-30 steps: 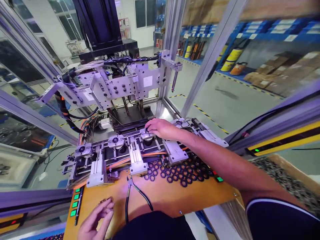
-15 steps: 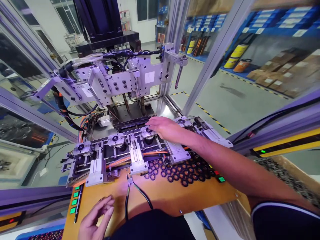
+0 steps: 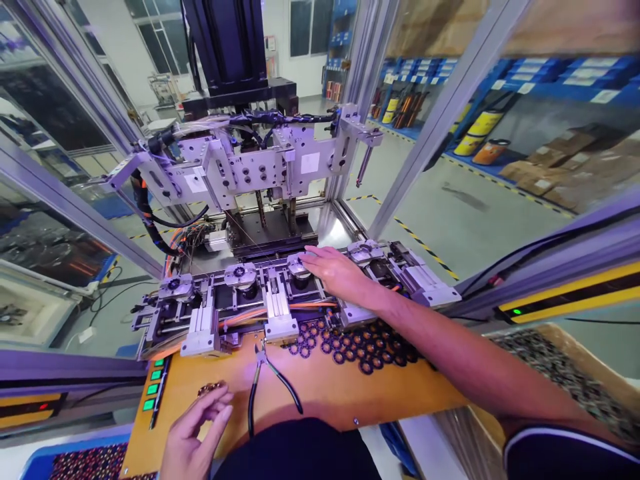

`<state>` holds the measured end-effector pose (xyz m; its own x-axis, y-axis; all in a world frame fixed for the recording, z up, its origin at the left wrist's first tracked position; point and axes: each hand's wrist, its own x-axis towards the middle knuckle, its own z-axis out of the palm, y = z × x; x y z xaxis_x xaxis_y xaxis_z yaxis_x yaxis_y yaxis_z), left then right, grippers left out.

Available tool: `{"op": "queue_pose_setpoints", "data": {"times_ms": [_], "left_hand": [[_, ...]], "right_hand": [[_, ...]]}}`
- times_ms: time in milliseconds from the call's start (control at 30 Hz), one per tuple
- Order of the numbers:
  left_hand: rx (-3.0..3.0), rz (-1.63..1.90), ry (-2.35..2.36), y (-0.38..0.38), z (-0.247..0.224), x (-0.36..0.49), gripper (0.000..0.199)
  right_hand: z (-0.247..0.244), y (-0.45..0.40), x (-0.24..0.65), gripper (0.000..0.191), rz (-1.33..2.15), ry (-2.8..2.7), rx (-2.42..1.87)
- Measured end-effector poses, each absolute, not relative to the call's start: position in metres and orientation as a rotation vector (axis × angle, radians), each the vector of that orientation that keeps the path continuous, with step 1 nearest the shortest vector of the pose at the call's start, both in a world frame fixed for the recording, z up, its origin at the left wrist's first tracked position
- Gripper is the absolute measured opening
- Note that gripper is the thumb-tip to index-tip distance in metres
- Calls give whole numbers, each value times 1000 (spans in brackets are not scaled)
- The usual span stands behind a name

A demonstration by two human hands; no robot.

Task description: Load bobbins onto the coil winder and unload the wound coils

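Observation:
My right hand (image 3: 333, 272) reaches forward to a round metal fixture (image 3: 299, 264) on the machine, its fingertips on or just above it; whether they pinch a part is hidden. Low at the left, my left hand (image 3: 200, 427) is curled over the orange board (image 3: 320, 393), thumb near the fingers. Small copper-coloured rings (image 3: 211, 387) show at its fingertips. Cutting pliers (image 3: 261, 360) with black handles lie open on the board, right of my left hand. Many dark rings (image 3: 367, 365) lie loose below my right forearm.
More fixtures stand in the same row, at the left (image 3: 240, 273) and right (image 3: 365, 251). Above them hangs a metal machine head (image 3: 255, 170). Green buttons (image 3: 153, 390) line the board's left edge. A blue bin (image 3: 43, 461) of parts is at lower left, a box of parts (image 3: 575, 380) at right.
The camera view has tilted and shifted slightly. My right hand stays at the same fixture, its fingers a little flatter. The copper-coloured rings by my left fingertips show more clearly.

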<state>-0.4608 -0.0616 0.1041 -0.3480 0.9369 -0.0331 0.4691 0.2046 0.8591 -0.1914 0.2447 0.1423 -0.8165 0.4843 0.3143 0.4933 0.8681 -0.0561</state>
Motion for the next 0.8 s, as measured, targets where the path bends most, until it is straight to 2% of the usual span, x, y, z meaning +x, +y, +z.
{"op": "queue_pose_setpoints", "data": {"times_ms": [200, 367, 467, 600, 700, 800], "left_hand": [[1339, 1050, 1897, -66, 107, -449, 28], [1362, 1033, 1884, -73, 105, -443, 26], [1338, 1018, 1886, -74, 103, -437, 25], [1349, 1011, 1881, -67, 109, -422, 23], [1375, 1018, 1857, -58, 116, -410, 21], [1381, 1006, 1831, -54, 120, -402, 20]], "right_hand": [[147, 242, -187, 47, -108, -2573, -703], [166, 180, -155, 48, -177, -2226, -713], [137, 122, -148, 46, -54, -2013, -639], [68, 68, -162, 30, 116, -2173, -797], [32, 55, -174, 28, 209, -2263, -944], [19, 59, -184, 24, 284, -2333, -1003]]}}
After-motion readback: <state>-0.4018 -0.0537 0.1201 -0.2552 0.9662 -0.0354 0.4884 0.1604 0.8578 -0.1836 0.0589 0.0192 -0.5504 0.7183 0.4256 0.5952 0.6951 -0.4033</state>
